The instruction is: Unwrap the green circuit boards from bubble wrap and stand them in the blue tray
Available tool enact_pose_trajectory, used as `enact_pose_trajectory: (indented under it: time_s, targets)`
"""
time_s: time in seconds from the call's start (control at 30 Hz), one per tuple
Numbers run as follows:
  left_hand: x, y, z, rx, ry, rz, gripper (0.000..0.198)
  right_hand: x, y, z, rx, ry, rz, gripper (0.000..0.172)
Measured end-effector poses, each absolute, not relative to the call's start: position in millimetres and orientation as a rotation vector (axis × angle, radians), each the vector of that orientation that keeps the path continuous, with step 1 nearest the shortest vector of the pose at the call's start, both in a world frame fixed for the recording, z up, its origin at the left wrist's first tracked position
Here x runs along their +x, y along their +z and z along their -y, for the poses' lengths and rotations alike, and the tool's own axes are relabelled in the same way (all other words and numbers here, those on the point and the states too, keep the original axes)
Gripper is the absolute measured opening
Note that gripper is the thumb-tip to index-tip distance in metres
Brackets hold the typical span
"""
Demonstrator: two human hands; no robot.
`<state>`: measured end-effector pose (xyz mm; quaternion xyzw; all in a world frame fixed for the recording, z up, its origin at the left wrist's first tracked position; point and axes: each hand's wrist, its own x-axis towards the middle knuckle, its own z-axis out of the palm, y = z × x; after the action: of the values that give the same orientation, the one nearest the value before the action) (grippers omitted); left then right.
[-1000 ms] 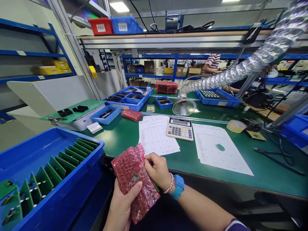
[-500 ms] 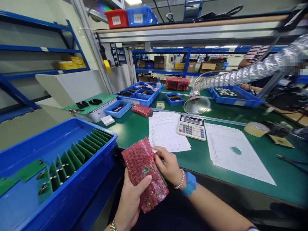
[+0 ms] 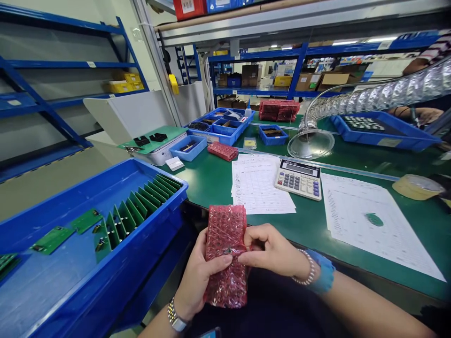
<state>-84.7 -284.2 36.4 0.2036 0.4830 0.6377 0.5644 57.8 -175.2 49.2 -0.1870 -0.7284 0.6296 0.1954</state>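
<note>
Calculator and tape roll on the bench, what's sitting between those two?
In the head view, printed paper lies between the calculator and the tape roll, flat on the green bench, with a narrow gap before the tape.

The person's left hand [image 3: 201, 277] is bare, with a gold-and-silver link wristband [image 3: 175, 315] below it. The right hand [image 3: 276, 251], also bare, has a pearly beaded bracelet [image 3: 311, 268] beside a scalloped blue wristband [image 3: 324, 272]. The clothing [image 3: 271, 310] is dark.

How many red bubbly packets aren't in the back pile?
2: held packet, in left hand and right hand; other packet, on the table left of the calculator. More may be hidden.
</note>
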Motion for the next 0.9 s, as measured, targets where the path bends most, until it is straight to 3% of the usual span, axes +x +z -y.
enact_pose_trajectory:
  time_s: [0.17, 0.33, 0.47, 0.63, 0.9]
  targets:
    - [-92, 27, 290, 0.358, 1.516, -0.929, 0.058, 59, 49, 186, -0.394, 2.066, 1.639, 0.038]
    - [-116, 3, 292, -0.128, 1.651, -0.995, 0.023, 72, 65, 176, -0.306, 1.791, 1.271, 0.045]
    - [-112, 0, 294, 0.038, 1.676, -1.007, 0.04, 63, 41, 166, -0.582, 1.74, 1.598, 0.022]
    - [-94, 9, 294, 0.28, 1.616, -0.897, 0.064, 42, 16, 172, -0.574, 1.863, 1.745, 0.029]
    - [-85, 5, 283, 0.303, 1.541, -0.853, 0.058, 41, 26, 177, -0.522, 1.859, 1.516, 0.034]
